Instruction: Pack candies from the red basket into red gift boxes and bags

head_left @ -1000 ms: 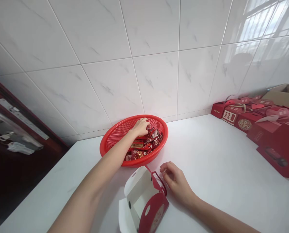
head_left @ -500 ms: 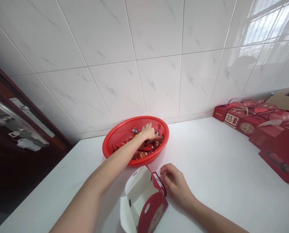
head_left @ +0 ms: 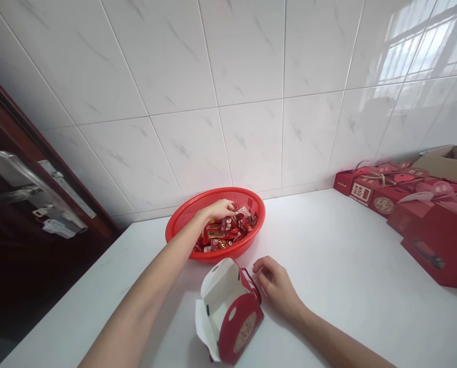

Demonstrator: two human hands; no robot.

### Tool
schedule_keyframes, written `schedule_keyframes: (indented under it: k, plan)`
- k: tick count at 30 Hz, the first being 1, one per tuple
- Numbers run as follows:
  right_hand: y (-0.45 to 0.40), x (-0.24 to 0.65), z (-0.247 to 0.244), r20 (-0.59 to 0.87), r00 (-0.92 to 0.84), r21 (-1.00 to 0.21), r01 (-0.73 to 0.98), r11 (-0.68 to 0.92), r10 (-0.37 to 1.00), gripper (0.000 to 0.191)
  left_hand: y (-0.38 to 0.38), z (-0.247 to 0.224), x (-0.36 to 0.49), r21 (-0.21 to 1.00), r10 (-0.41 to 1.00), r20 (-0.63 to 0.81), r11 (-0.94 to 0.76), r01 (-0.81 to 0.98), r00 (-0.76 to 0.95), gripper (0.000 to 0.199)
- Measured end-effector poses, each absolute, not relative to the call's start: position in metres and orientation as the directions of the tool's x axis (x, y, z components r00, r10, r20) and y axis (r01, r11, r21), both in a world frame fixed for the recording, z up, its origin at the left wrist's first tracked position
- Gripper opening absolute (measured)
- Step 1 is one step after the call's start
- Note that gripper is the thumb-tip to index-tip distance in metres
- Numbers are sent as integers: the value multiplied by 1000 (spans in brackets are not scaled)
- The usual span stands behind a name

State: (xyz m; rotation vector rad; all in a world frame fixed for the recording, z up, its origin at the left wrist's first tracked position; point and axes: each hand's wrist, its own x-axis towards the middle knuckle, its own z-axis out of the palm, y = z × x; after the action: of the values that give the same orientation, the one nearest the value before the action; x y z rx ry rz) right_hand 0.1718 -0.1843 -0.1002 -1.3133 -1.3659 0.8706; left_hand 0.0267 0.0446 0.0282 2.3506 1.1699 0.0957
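My left hand (head_left: 221,208) reaches into a red plastic basket (head_left: 209,258) among red and maroon wrapped candies (head_left: 247,223). Its fingers are bent together over the candies; what lies between them, if anything, is hidden. In front of the basket stands a red gift box (head_left: 239,327), white inside, its top flaps spread apart. A dark red cord handle (head_left: 256,290) hangs at the box's right side. Close to that cord my right hand (head_left: 273,280) rests on the table, fingers loosely curved, thumb apart, with nothing seen in them.
Several red gift boxes (head_left: 443,240) stand along the wall at right, with a brown cardboard box (head_left: 435,162) behind them. A white tiled wall (head_left: 247,143) backs the white table (head_left: 313,245). At left is a dark door with a metal handle (head_left: 40,189).
My left hand has shifted slightly left within the basket, and its spread fingers have drawn in. More candies show at the right. My right hand stays by the box; the camera view has tilted slightly.
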Motion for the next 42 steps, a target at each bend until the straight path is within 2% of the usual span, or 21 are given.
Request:
schedule_keyframes:
  k: [6,10,12,16,19,22,26,30,33,36,42]
  plan:
    - [-183,173,-100,211,115,-952,248,178,971,16,17,34,14,775,756,-30,-396,493,654,43]
    - [-185,174,-99,191,131,-966,199,163,973,16,-3,41,13,910,762,39,-295,293,646,43]
    - [-185,176,-97,178,139,-979,123,162,974,20,-14,46,14,941,757,31,-242,235,652,41]
    - [-181,180,-85,150,161,-975,-142,174,976,41,-41,53,22,976,698,-10,-148,158,716,36]
    - [-178,186,-71,139,165,-931,-314,186,976,54,-61,54,35,980,631,-47,-119,156,774,38]
    - [-176,191,-60,176,176,-890,-391,233,969,59,-77,52,49,950,566,-78,-208,234,821,42]
    - [-177,196,-53,178,225,-895,-368,253,958,55,-90,51,60,865,532,-118,-359,350,838,41]
    - [-178,198,-48,177,241,-895,-364,258,954,50,-95,53,62,859,488,-124,-384,340,864,44]
    - [-179,198,-46,172,226,-877,-407,254,959,44,-96,55,60,855,478,-117,-397,333,870,55]
    - [-178,198,-47,160,212,-850,-466,244,964,38,-97,54,59,819,495,-111,-446,362,862,64]
    - [-177,196,-51,153,195,-823,-517,234,969,33,-98,48,64,681,562,-16,-599,420,827,60]
